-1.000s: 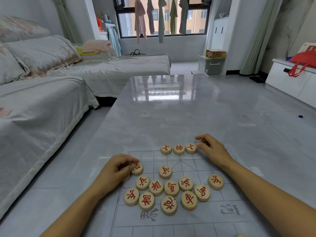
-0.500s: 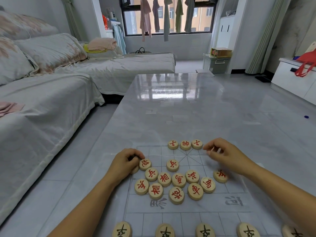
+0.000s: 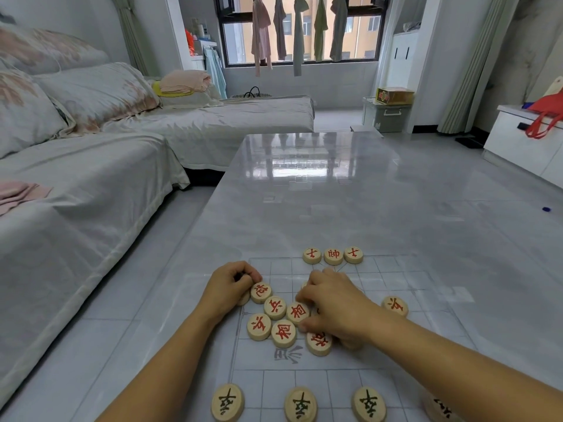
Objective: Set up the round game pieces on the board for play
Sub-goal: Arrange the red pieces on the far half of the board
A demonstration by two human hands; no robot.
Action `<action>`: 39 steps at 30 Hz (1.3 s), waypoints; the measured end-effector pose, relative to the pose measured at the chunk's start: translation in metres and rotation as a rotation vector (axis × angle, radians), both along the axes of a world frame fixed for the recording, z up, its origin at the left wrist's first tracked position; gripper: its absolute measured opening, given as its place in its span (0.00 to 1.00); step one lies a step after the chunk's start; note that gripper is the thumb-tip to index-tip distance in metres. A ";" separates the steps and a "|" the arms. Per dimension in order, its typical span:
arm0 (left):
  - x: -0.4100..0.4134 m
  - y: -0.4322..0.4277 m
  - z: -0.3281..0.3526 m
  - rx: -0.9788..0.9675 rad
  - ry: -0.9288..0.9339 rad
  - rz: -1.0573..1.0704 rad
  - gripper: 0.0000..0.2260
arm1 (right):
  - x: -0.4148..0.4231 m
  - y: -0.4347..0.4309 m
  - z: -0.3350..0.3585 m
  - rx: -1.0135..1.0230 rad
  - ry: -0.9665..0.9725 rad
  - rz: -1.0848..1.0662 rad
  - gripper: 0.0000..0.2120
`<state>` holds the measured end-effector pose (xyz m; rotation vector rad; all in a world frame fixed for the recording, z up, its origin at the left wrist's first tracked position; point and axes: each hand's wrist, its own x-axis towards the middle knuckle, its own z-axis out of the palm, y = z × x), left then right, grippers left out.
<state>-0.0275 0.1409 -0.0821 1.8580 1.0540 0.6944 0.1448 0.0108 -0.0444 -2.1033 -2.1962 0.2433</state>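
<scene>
Hands first, taken from the left: your left hand (image 3: 230, 286) sits curled at the left edge of the board (image 3: 393, 277), fingers bunched together with what looks like a piece part-hidden beneath them; you cannot tell from this view whether it is truly gripped. Just beside its knuckles starts the loose cluster of red pieces (image 3: 275, 318), a jumble lying across the left-centre of the grid, discs touching one another. Your right hand (image 3: 333, 304) lies palm-down over the right part of that cluster, fingers closing together on a disc among them, though which one is hidden under the hand. So the pile lies between your two hands, with the right the nearer to its middle.

Beyond the hands, on the far line of the board, three placed red pieces (image 3: 333, 255) stand in a tight row, touching. Off to the right a lone red piece (image 3: 395, 306) rests apart from the pile. Along the near edge runs a spaced row of black pieces (image 3: 300, 403), each on its own crossing.

There is no box or tray here; everything lies flat on the tabletop (image 3: 320, 193).
</scene>
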 end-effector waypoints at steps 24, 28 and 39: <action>-0.009 -0.084 0.026 0.540 0.643 -0.377 0.21 | 0.152 -0.005 -0.026 0.151 0.223 -0.556 0.20; -0.003 -0.086 0.022 0.550 0.656 -0.359 0.22 | 0.148 0.001 -0.036 0.235 0.270 -0.552 0.20; 0.032 -0.015 0.049 0.368 0.379 -0.120 0.16 | 0.153 0.003 -0.046 0.296 0.254 -0.523 0.20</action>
